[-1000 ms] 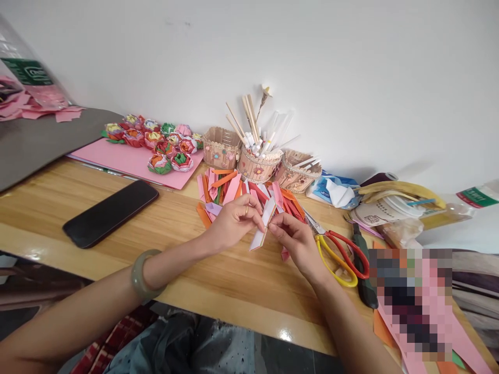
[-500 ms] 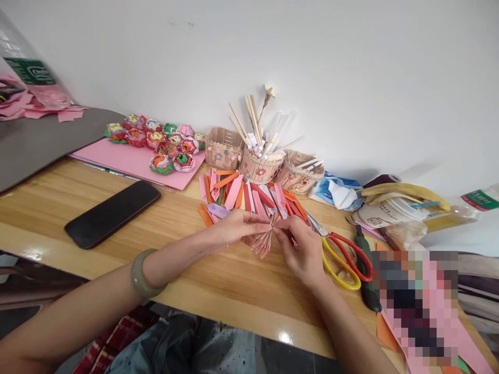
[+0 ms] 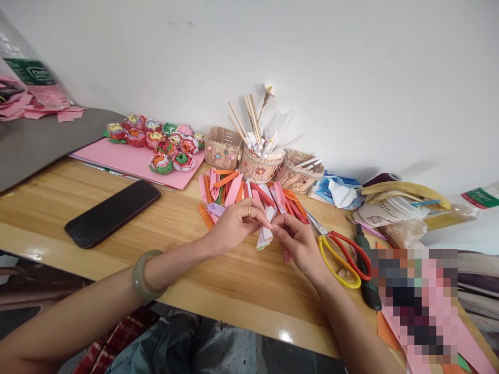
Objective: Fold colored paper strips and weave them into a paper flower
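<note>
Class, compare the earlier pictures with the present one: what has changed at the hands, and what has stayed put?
The folded paper looks turned: half a second ago its pink edges fanned out; now white faces show in a narrower bunch. The left hand has its knuckles slightly higher. It and the right hand still pinch the paper. Phone, scissors and paper flowers stayed.

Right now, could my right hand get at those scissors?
Probably yes: the red-and-yellow-handled scissors lie just beside your right hand, with nothing seen between, though it is busy with the folded paper.
</note>
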{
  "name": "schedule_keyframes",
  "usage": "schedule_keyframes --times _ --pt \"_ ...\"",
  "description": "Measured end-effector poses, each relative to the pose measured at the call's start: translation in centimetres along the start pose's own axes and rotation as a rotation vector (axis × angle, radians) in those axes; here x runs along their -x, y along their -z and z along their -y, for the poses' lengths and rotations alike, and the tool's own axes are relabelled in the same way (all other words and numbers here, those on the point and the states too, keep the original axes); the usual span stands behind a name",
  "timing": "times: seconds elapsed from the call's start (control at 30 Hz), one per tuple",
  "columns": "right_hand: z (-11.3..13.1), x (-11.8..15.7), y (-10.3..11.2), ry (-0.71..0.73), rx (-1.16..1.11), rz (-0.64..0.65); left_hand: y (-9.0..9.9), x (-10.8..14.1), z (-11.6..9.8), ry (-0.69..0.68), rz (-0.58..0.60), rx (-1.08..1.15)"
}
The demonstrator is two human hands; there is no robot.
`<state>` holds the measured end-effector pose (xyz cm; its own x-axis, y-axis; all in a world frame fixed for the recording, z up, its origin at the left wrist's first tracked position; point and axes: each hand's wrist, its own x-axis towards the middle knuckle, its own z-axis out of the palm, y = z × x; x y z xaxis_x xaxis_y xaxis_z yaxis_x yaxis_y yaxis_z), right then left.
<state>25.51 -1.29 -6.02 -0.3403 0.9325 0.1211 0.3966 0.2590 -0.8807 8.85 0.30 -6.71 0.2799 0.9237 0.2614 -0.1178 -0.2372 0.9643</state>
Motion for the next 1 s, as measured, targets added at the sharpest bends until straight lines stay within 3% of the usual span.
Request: schedule_keyframes --times 0.2,0.37,0.43,0.5,0.57,0.7,0.83,0.9,1.0 --pt "-0.34 0.26 -0.03 0.074 0.076 -0.148 -0.23 -0.14 -0.7 0.249 -0.057 0.346" --pt "-0.5 0.43 -0.14 0.276 0.318 -0.243 -0.31 -0.23 -0.79 0.376 -0.079 0.467" --pt "-0.46 0.45 -0.16 0.364 0.398 -0.258 -0.23 -0.23 -0.72 0.445 -0.041 0.439" --pt "-0.41 0.48 -0.2 0.406 0.434 -0.263 -0.12 -0.24 -0.62 0.481 0.081 0.364" --pt "-0.36 0.5 -0.26 0.387 0.424 -0.259 -0.04 -0.23 -0.5 0.439 0.148 0.215" --pt "-0.19 0.39 -0.25 0.176 0.207 -0.182 -0.05 -0.05 -0.14 0.19 0.011 -0.095" --pt "0.05 0.08 -0.01 -0.049 -0.13 0.021 -0.11 0.24 0.08 -0.051 -0.021 -0.092" --pt "0.1 0.0 0.06 -0.076 -0.202 0.039 -0.14 0.29 -0.06 -0.081 -0.021 -0.067" --pt "0.0 0.1 0.01 -0.019 -0.125 -0.057 -0.26 0.21 -0.42 0.066 -0.026 0.083"
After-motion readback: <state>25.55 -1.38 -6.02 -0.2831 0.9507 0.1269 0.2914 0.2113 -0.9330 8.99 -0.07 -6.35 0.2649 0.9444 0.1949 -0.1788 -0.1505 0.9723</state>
